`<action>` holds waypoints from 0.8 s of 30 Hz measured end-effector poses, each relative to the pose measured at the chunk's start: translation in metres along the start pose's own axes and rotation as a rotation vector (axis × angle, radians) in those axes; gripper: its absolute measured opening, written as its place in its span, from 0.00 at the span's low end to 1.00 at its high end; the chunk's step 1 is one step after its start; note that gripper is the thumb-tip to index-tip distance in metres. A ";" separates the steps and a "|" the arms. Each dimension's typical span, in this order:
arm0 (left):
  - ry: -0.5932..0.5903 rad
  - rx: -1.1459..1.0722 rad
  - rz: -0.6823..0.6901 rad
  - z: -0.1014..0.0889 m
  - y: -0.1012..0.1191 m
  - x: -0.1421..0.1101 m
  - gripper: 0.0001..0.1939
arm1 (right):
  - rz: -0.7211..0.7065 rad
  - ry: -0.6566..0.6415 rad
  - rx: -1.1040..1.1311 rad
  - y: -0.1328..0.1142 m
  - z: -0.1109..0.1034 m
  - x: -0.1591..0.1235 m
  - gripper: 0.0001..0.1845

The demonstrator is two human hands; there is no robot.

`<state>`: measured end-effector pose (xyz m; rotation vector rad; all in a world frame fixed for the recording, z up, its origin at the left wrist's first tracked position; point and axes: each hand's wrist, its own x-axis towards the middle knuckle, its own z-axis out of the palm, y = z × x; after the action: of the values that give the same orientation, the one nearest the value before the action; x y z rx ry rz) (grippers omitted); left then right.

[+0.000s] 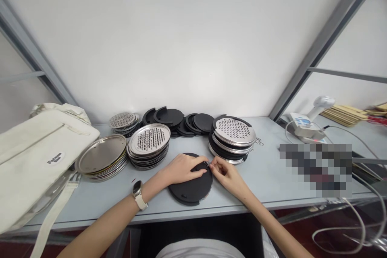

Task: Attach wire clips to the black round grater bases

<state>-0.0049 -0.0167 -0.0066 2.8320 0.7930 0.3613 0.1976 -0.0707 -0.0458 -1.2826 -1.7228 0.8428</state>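
A round black disc point(191, 187) lies flat near the front edge of the grey table point(266, 177). My left hand point(181, 168), with a watch on its wrist, lies across the disc's top, fingers curled toward its right rim. My right hand point(226, 173) pinches a small metal ring or clip point(208, 164) at that rim, fingertips meeting those of the left hand. Just behind stands a stack of perforated metal plates and black discs point(233, 137).
More stacks sit at the back: plain metal plates point(101, 158), perforated plates point(148, 143), black discs point(178, 121). A cream canvas bag point(33, 157) fills the left side. A white handheld device point(305, 123) with cables is at the right, beside a blurred patch.
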 end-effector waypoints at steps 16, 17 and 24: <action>-0.006 -0.039 0.004 0.001 -0.001 0.000 0.15 | -0.019 -0.006 -0.108 -0.002 0.000 0.001 0.22; -0.003 -0.051 0.007 0.001 -0.001 0.000 0.15 | -0.018 -0.005 -0.111 -0.001 0.000 0.001 0.22; 0.054 -0.037 0.035 0.000 -0.001 -0.001 0.15 | -0.029 -0.018 -0.152 0.001 -0.001 0.000 0.22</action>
<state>-0.0061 -0.0163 -0.0073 2.8157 0.7401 0.4548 0.1986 -0.0701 -0.0466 -1.3499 -1.8446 0.7205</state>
